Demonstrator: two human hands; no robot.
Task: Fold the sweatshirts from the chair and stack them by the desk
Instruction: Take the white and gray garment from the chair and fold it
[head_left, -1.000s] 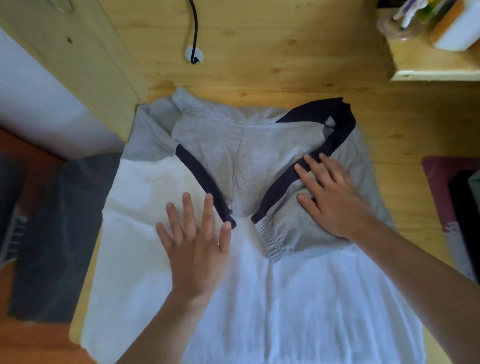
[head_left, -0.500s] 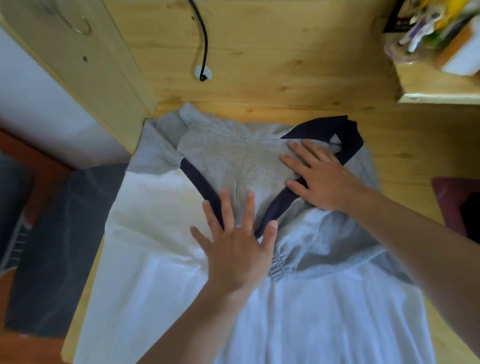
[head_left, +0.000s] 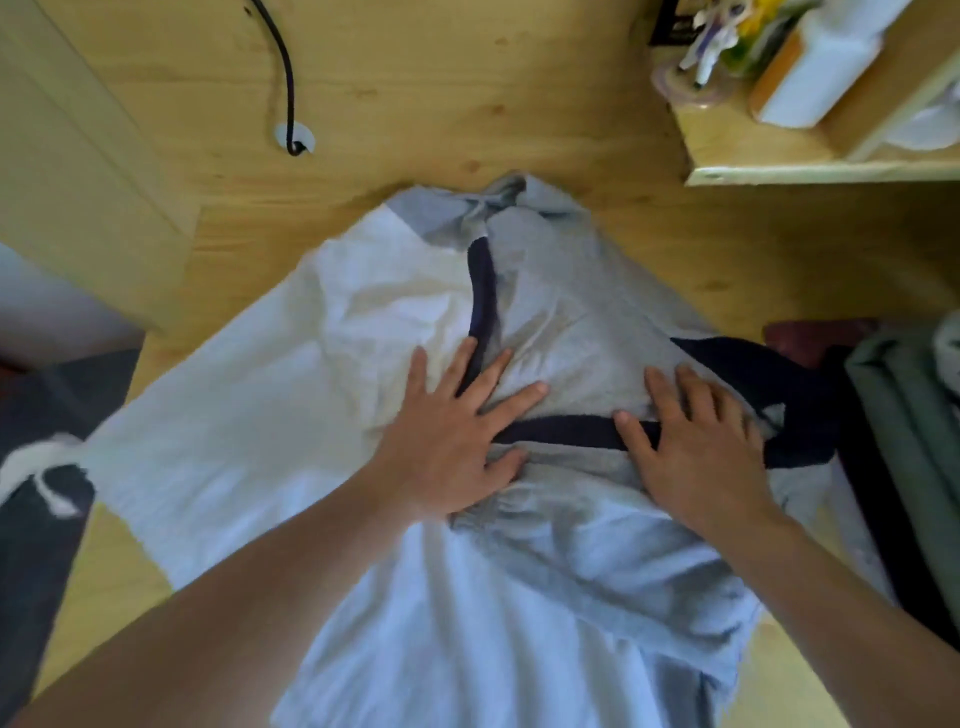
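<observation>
Both hands were down on the sweatshirt, which lay spread across the wooden bench, white body toward the person and grey upper part folded in over it. The left hand lay flat with fingers spread and straight, palm pressing where white cloth met grey, one finger lying across a navy stripe that ran up toward the far edge. The right hand was flat too, fingers straight and a little apart, pressing on the grey sleeve; its thumb touched a second navy stripe that ran sideways between the two hands. Neither hand curled around any cloth; both just pressed down.

Further right, a dark navy patch of the same garment bunched beyond the right hand's fingers. The far tip of the sweatshirt was crumpled near the back panel of the bench.

Around it: a black cable dropped into a white grommet in the wood behind. A shelf at the upper right carried a white container and some blurred small items. At the right edge lay green fabric, just beside the sweatshirt. On the left, below the bench edge, a dark garment showed with a white drawstring lying on it.
</observation>
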